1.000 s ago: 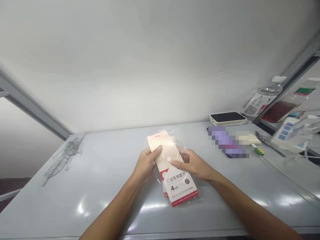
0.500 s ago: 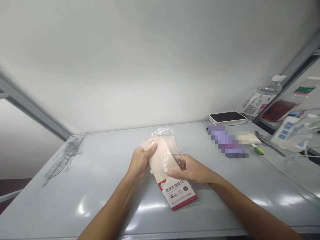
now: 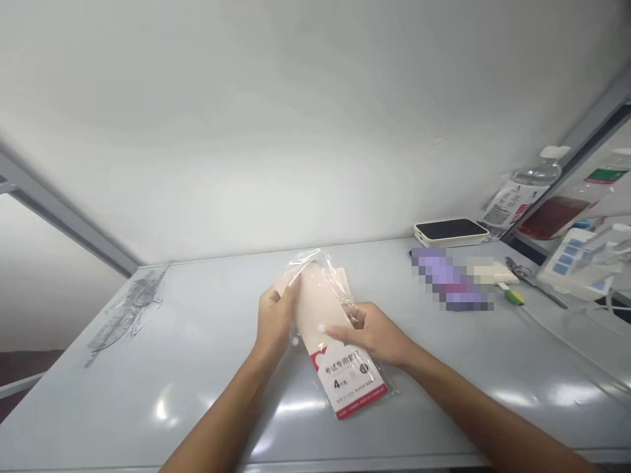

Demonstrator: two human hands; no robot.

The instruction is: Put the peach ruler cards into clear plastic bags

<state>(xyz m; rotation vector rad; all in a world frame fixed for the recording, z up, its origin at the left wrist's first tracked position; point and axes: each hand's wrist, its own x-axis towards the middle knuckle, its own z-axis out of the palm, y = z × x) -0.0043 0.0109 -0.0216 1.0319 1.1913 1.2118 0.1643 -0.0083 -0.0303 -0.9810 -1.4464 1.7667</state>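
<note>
The left hand (image 3: 275, 322) pinches the top of a clear plastic packet (image 3: 340, 368) between thumb and curled fingers. The right hand's (image 3: 372, 334) extended fingers (image 3: 345, 335) touch its middle; whether they grip, I cannot tell. Below them, the red-and-white label (image 3: 348, 387) reads "考试专用套尺". Further right on the pale grey table (image 3: 197, 394) lie a cream-cased phone (image 3: 449, 230) and scissors (image 3: 517, 268)

light: bright, even, no clear source | glare: white hotspots on front of surface (image 3: 300, 407), glints on plastic sleeve (image 3: 308, 257) | shadows: faint, soft | distortion: wide-angle bowing toward frame edges, wall (image 3: 296, 131) stretched | blur: mosaic patch (image 3: 451, 279) at back of surface, unreadable
</note>
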